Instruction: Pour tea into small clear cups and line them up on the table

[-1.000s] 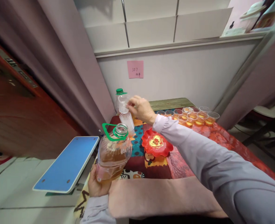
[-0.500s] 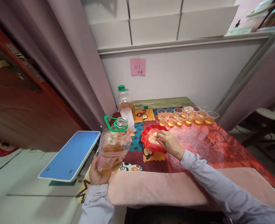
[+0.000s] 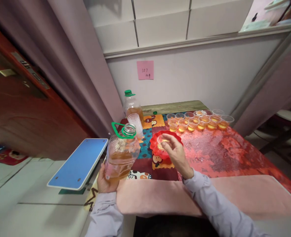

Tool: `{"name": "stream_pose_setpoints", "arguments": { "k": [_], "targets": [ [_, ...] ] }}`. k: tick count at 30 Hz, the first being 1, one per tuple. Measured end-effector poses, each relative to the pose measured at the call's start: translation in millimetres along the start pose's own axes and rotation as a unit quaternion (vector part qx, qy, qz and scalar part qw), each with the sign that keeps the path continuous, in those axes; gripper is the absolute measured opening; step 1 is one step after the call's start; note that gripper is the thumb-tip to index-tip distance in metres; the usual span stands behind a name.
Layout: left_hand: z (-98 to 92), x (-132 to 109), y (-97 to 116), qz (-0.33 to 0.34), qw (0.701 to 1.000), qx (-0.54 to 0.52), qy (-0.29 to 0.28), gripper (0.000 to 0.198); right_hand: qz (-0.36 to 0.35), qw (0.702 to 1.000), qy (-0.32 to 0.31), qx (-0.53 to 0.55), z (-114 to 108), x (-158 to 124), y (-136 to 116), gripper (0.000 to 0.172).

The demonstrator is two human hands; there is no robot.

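My left hand point(image 3: 106, 179) is wrapped round the lower left side of a large clear plastic bottle point(image 3: 122, 156). The bottle has a green handle ring, an uncapped mouth and amber liquid inside, and it leans a little to the right. Over a red scalloped plate point(image 3: 153, 144) hovers my right hand point(image 3: 175, 153), thumb and fingers apart. A clear plastic cup point(image 3: 160, 139) stands in the plate, partly hidden by those fingers. Whether they touch its rim I cannot tell. Behind the held bottle is a stack of clear cups point(image 3: 136, 123).
Cups of amber liquid point(image 3: 193, 123) stand in rows at the back right. A second bottle point(image 3: 133, 107), capped in green, stands at the back left near a loose green cap point(image 3: 155, 113). A pink cloth point(image 3: 157, 199) lies along the front edge. Left is a blue board point(image 3: 78, 164).
My right hand has turned and its fingers have spread, coming away from their grip at the cup in the plate. My left hand still holds the bottle in nearly the same place.
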State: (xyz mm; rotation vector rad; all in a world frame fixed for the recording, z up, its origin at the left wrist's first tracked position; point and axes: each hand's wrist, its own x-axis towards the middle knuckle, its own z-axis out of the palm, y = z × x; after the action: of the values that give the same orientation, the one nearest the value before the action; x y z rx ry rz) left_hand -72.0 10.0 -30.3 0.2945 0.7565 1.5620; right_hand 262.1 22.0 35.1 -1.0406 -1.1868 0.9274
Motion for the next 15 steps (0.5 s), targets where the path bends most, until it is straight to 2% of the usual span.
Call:
{"name": "stream_pose_setpoints", "arguments": {
  "k": [2, 4, 7, 11, 15],
  "targets": [
    [-2.3, 2, 0, 0.007, 1.000, 0.004, 0.019, 0.053, 0.040, 0.995, -0.036, 0.089, 26, -7, -2, 0.063],
    [-3.3, 2, -2, 0.023, 0.999, 0.022, 0.036, 0.048, 0.058, 0.987, -0.077, 0.132, 48, -11, -2, 0.077],
    [-1.5, 1, -5, 0.052, 0.996, 0.058, 0.053, 0.045, 0.053, 0.977, -0.134, 0.159, 64, -8, -5, 0.090],
    [8.0, -5, -9, 0.061, 0.993, 0.068, 0.072, 0.045, 0.019, 0.969, -0.172, 0.178, 64, -3, -15, 0.071],
    [22.3, -14, -7, 0.041, 0.992, 0.071, 0.096, 0.044, 0.022, 0.966, -0.155, 0.207, 60, -5, -23, 0.062]
  ]
}}
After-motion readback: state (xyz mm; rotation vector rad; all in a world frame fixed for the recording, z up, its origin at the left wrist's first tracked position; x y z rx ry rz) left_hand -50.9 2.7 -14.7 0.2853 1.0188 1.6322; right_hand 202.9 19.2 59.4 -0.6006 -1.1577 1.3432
